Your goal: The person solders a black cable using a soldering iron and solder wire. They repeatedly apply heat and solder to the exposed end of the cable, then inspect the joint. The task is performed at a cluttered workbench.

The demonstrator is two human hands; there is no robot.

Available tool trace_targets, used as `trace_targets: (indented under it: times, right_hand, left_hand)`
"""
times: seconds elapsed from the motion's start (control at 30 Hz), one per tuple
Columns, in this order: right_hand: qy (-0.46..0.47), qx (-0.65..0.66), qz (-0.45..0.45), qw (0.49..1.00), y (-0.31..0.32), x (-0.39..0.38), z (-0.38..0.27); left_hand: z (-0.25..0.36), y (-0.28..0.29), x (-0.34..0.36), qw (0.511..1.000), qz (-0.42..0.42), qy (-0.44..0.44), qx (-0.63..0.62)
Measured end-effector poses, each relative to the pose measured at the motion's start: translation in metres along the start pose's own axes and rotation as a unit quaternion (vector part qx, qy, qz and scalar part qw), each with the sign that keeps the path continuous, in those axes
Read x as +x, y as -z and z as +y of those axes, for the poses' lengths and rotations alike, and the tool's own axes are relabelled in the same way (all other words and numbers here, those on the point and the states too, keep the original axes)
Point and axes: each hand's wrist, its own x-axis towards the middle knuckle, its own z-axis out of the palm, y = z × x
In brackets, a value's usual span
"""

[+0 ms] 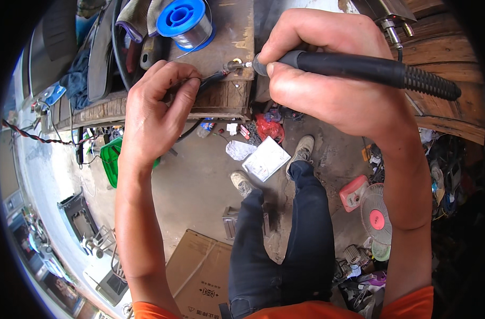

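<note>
My right hand (pixel 332 69) grips a soldering iron (pixel 354 70) by its black handle, near the metal end. Its tip points left and meets or nearly meets a small metal connector (pixel 233 66) over the wooden bench edge. A dark cable (pixel 212 80) runs from that connector to my left hand (pixel 160 103), whose thumb and forefinger are pinched at the cable's near part. The fingers hide how the cable is held. Behind them stands a blue spool of solder wire (pixel 201 33), with a loose strand hanging down its front.
The wooden bench (pixel 229 98) carries gloves (pixel 138 18) and tools at left. On the floor lie a white paper box (pixel 266 158), red plastic bag (pixel 270 127), flat cardboard (pixel 200 266) and a green bin (pixel 112 162). A fan (pixel 377 212) and scrap parts crowd the right.
</note>
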Motion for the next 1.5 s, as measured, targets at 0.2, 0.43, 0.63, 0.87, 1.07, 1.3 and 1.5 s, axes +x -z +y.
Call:
trace_targets:
  times: [0.2, 0.43, 0.63, 0.87, 1.07, 1.3, 1.5]
  right_hand:
    - [0.039, 0.027, 0.044, 0.998, -0.001, -0.003, -0.001]
    - [0.048, 0.015, 0.046, 0.998, -0.002, -0.001, -0.002]
    - [-0.018, 0.098, -0.029, 0.995, 0.005, -0.003, 0.009]
    - [0.004, 0.137, 0.002, 0.99, -0.001, -0.002, 0.014]
    - [-0.029, 0.174, 0.001, 0.984, 0.003, -0.004, 0.008]
    - [-0.024, 0.185, -0.004, 0.982, 0.006, -0.005, 0.006]
    - [-0.029, 0.146, -0.003, 0.989, -0.002, -0.003, 0.007]
  left_hand:
    - [0.001, -0.002, 0.003, 1.0, 0.0, -0.006, 0.031]
    - [0.003, -0.003, 0.003, 0.999, 0.008, -0.005, 0.031]
    - [0.007, -0.004, 0.003, 1.0, 0.017, -0.008, 0.023]
    - [0.013, -0.02, -0.009, 0.997, 0.047, 0.057, -0.018]
    - [0.01, -0.029, -0.018, 0.993, 0.069, 0.087, -0.037]
    - [0.002, -0.027, -0.021, 0.992, 0.066, 0.09, -0.061]
    - [0.011, -0.016, -0.021, 0.996, 0.079, 0.045, -0.005]
